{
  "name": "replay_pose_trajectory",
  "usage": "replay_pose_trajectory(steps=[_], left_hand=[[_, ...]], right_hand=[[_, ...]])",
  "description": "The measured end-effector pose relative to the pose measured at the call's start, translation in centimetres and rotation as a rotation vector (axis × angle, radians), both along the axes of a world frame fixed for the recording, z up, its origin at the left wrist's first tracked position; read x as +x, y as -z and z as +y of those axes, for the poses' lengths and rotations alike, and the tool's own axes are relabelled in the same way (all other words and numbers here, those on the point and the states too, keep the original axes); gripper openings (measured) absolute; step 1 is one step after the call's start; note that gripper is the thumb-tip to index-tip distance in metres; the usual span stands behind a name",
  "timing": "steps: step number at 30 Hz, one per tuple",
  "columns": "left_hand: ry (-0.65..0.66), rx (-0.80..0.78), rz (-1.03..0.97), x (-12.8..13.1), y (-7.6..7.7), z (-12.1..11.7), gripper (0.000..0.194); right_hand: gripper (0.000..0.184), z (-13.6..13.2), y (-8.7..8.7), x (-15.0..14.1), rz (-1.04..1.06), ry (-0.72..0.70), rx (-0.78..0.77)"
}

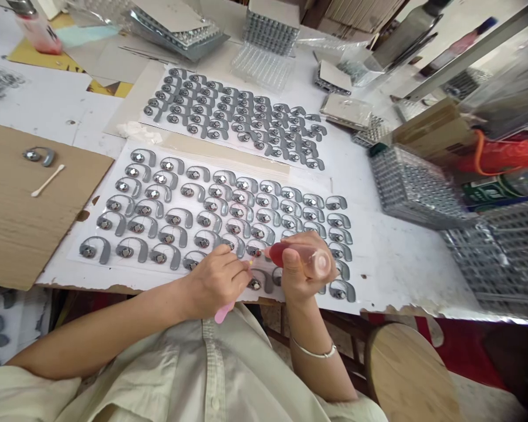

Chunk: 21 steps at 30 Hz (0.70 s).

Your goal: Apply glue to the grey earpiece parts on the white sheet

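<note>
A person's left hand (215,281) is pinching a pink-handled pick (223,312) in a closed grip, while the right hand (305,264) is clenching a squeeze bottle of red liquid (278,254). The bottle's tip is hovering just beside a grey ear-hook piece (254,251), which is lying in the lower rows of a white backing sheet (117,176) near the tabletop's (405,269) front edge. A second sheet (158,88) of matching pieces is lying toward the far edge. At the left edge, a cardboard sheet (35,234) is holding one loose grey piece (39,156) and a cotton swab (48,180). Wire trays (416,187) are piling up along the right edge.
</note>
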<state>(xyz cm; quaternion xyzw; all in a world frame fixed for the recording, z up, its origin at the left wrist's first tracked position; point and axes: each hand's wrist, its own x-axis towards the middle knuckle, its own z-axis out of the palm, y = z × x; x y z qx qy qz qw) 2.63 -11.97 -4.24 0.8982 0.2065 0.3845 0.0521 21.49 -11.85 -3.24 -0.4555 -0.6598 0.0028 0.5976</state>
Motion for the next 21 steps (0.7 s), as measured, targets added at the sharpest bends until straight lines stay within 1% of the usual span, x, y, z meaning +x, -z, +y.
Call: replay_pose_trajectory(steps=[7, 10, 13, 21], left_hand=[[-0.015, 0.018, -0.042, 0.19, -0.23, 0.06, 0.016], [-0.030, 0.028, -0.043, 0.28, -0.38, 0.03, 0.014], [-0.036, 0.030, -0.042, 0.28, -0.59, 0.03, 0.016], [-0.036, 0.017, -0.028, 0.25, -0.72, 0.12, 0.014]], right_hand=[[0.010, 0.00, -0.23, -0.04, -0.034, 0.048, -0.008], [0.009, -0.01, -0.32, -0.11, -0.031, 0.044, 0.006], [0.008, -0.05, -0.37, -0.13, -0.009, 0.035, 0.017], [0.010, -0.18, -0.62, -0.15, -0.038, 0.069, 0.023]])
